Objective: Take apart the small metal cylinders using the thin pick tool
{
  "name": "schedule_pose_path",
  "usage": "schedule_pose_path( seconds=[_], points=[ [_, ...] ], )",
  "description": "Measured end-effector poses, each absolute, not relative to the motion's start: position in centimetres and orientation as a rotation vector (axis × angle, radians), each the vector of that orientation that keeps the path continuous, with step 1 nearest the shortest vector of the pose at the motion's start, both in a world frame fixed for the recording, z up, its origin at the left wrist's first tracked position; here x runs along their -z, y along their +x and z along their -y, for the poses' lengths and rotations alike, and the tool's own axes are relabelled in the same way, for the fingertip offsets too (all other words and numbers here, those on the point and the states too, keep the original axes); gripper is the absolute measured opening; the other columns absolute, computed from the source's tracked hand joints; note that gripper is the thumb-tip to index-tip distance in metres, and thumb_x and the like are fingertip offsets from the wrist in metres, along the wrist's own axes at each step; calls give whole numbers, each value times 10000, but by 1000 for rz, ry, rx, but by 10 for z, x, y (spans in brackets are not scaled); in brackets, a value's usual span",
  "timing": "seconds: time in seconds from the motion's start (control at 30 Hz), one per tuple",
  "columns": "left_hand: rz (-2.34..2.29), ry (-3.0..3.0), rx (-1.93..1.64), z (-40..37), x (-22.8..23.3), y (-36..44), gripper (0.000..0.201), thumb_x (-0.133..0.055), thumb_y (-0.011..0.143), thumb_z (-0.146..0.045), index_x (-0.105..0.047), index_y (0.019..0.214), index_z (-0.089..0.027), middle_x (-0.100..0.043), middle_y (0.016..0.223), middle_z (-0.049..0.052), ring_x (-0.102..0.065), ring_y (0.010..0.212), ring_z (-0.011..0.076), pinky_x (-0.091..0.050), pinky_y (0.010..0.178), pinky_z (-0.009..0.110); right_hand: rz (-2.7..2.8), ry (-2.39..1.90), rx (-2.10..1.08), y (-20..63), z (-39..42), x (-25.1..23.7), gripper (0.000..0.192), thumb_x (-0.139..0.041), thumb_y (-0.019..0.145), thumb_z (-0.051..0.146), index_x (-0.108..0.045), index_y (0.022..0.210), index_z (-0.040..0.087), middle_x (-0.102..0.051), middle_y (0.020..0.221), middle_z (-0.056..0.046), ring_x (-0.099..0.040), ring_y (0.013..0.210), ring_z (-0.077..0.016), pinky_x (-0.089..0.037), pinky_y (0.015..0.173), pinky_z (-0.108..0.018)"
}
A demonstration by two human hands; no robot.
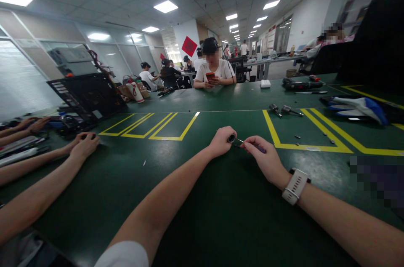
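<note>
My left hand (221, 142) is closed around a small dark metal part with a round open end (232, 138), which faces right. Most of that part is hidden in the fingers. Pinched in my right hand (262, 155) is a thin screwdriver (260, 149) with a dark purple handle. Its slim shaft points left and its tip is at or close to the metal part; whether they touch I cannot tell. A tiny dark piece shows just below, between the hands. Both hands are low over the green table (189, 199).
Two metal parts with stems (292, 110) and several small pieces (297, 137) lie in a yellow-taped area at right. Beyond are blue-white gloves (360, 109), a dark power tool (301, 84) and a white box (265, 84). A co-worker's hands (84, 145) rest at left; another person sits opposite.
</note>
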State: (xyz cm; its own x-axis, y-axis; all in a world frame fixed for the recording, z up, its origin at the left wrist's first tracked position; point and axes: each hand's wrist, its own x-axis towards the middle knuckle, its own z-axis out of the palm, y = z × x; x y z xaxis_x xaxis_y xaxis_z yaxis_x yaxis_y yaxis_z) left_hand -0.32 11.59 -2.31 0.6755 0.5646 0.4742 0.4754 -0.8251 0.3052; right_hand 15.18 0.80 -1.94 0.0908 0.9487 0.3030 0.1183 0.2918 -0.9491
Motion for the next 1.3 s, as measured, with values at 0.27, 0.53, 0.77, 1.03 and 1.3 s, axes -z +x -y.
schedule_pose_path(
  seconds=[0.27, 0.53, 0.77, 1.03, 1.3],
  points=[
    [-911, 2844, -786, -114, 21, -4, 155, -495, 676, -25, -571, 720, -153, -576, 772, 30, -515, 771, 163, -370, 702, 293, 1468, -1165, -762, 147, -5, 18, 121, -559, 798, 324, -642, 784, 237, -620, 763, -4, -549, 703, -185, -405, 632, -318],
    [-940, 2819, -740, -114, 21, -3, 157, -504, 649, -26, -576, 713, -149, -572, 744, 28, -516, 733, 155, -382, 684, 284, 1500, -1150, -702, 146, -5, 18, 102, -574, 773, 312, -645, 757, 240, -611, 747, -7, -537, 698, -189, -392, 647, -326],
    [-910, 2847, -706, -112, 20, -3, 154, -503, 660, -29, -572, 720, -153, -578, 744, 23, -525, 733, 153, -385, 692, 283, 1463, -1153, -757, 146, -6, 16, 78, -605, 739, 297, -661, 728, 245, -618, 733, -10, -537, 725, -204, -386, 677, -348],
    [-884, 2773, -774, -113, 23, -4, 162, -484, 659, -12, -550, 701, -155, -549, 721, 6, -510, 719, 141, -386, 705, 280, 1290, -1126, -1061, 154, -14, 22, 162, -586, 772, 333, -669, 795, 196, -672, 848, -45, -581, 811, -204, -426, 744, -360],
    [-819, 2659, -836, -116, 23, -3, 178, -458, 623, 10, -526, 666, -149, -519, 691, -5, -487, 675, 120, -390, 656, 247, 1098, -1040, -1264, 157, -14, 15, 174, -629, 724, 342, -667, 774, 180, -692, 854, -67, -592, 808, -195, -433, 769, -359]
  ],
)
